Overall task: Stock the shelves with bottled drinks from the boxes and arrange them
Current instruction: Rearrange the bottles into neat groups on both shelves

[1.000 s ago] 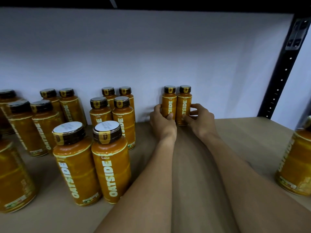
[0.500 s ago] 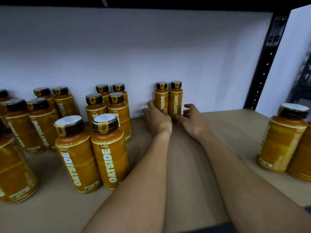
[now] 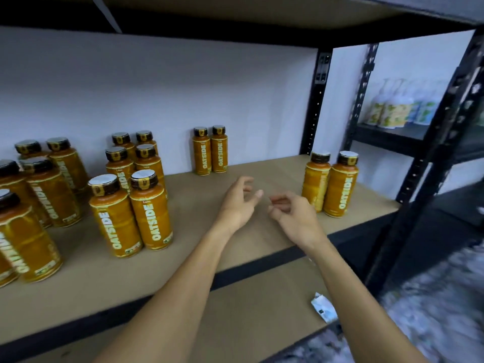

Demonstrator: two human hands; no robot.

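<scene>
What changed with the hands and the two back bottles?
Both hands let go: the left hand and right hand drew back toward the person, loosely curled and empty. The two back bottles stay upright, side by side.

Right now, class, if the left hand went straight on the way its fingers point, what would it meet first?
Likely no bottle: the left hand points between the back pair of bottles and the right pair, over shelf board, so the back wall comes first. Depth is unclear.
</scene>
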